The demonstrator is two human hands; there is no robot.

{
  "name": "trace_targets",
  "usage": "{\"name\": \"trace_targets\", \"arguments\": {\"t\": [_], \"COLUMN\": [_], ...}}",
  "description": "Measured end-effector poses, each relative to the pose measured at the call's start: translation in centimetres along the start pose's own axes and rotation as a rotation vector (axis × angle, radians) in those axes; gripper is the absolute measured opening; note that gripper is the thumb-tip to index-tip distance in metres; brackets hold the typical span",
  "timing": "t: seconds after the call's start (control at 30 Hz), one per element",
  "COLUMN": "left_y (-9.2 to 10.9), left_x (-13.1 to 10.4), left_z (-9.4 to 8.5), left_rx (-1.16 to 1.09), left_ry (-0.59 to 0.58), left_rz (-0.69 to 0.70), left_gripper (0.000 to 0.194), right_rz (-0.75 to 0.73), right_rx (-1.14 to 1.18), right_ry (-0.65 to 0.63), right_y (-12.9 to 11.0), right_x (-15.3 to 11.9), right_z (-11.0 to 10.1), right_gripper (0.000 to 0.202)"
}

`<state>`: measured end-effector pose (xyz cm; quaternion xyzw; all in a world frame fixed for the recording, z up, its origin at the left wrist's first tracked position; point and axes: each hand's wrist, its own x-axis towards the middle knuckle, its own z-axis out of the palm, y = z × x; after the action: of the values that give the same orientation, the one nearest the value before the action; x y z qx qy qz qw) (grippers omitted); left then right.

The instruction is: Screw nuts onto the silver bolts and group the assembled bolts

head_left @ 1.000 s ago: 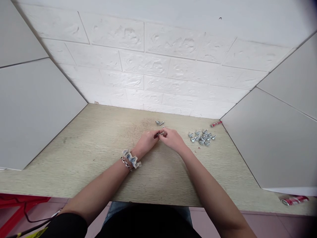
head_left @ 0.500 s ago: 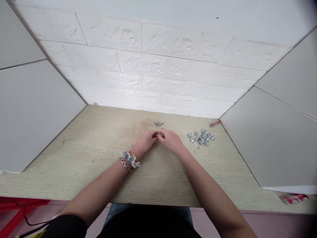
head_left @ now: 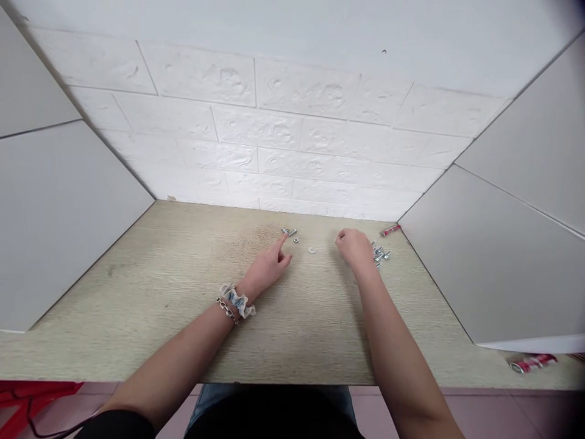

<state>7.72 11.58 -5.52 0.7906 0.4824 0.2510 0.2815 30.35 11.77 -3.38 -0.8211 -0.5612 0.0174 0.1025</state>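
My left hand point(head_left: 265, 266) reaches over the table with its index finger stretched out and its thumb apart. That fingertip is at a few loose bolts point(head_left: 292, 231), and I cannot tell whether it touches them. Just in front of them lies a nut point(head_left: 296, 240), and a flat washer point(head_left: 312, 250) rests farther right. Off to the right, my right hand point(head_left: 355, 249) has its fingers curled into a pinch; what they hold, if anything, is hidden. Behind that hand shows part of a pile of bolts point(head_left: 380, 253).
The wooden tabletop point(head_left: 183, 274) runs back to a white brick-pattern wall point(head_left: 274, 128). Grey-white panels stand at the left point(head_left: 77, 213) and right point(head_left: 503, 262). One red battery point(head_left: 390, 230) lies at the back right, another red battery point(head_left: 534, 363) near the front right edge.
My hands have come apart. The right one moved right to the bolt pile, while the left stretched its index finger toward the loose bolts. A washer now shows on the table between them.
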Motion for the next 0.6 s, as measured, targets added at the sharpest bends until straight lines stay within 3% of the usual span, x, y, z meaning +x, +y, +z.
{"name": "trace_targets", "arguments": {"t": [0.13, 0.43, 0.53, 0.6], "left_y": [0.3, 0.0, 0.0, 0.0], "left_x": [-0.2, -0.1, -0.2, -0.2], "left_z": [-0.2, 0.0, 0.1, 0.1], "left_rx": [0.042, 0.114, 0.143, 0.152], "left_ry": [-0.024, -0.058, -0.084, -0.084], "left_rz": [0.024, 0.093, 0.075, 0.076], "left_gripper": [0.051, 0.033, 0.033, 0.033], "right_rz": [0.058, 0.139, 0.112, 0.007], "right_rx": [-0.16, -0.187, -0.162, -0.118], "right_ry": [0.067, 0.056, 0.185, 0.277], "right_y": [1.1, 1.4, 0.7, -0.3], "right_x": [0.5, 0.3, 0.1, 0.3], "right_z": [0.3, 0.9, 0.6, 0.5], "right_gripper": [0.027, 0.029, 0.029, 0.03]}}
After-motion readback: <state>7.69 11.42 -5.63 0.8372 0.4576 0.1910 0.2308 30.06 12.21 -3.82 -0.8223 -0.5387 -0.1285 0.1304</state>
